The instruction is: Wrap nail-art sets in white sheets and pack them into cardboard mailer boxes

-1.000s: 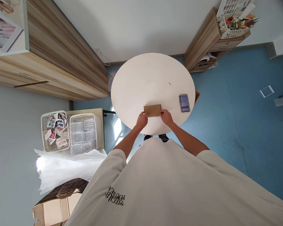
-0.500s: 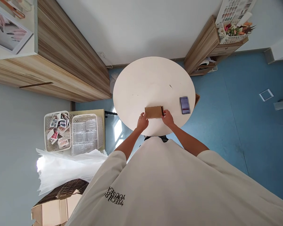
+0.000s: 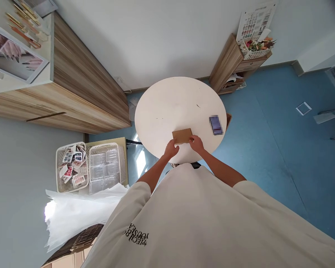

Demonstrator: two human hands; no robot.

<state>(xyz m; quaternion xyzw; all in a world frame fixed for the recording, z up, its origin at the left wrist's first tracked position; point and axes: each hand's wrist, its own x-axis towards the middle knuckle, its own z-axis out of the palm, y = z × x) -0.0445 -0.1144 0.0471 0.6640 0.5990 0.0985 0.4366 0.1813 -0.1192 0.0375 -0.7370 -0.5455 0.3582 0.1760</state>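
A small brown cardboard box lies near the front edge of a round white table. My left hand grips the box's near left corner with curled fingers. My right hand holds its right end, fingers closed on the edge. A small purple object, blurred, lies on the table to the right of the box, apart from both hands.
Left of the table stand two white baskets, one with packaged items, one with clear trays, and white plastic sheeting. A wooden cabinet runs along the left. A wooden shelf unit stands at the back right on blue floor.
Both hands stayed on the box, which has turned slightly, its right end now a little farther from me. The camera has tilted, shifting the whole scene.
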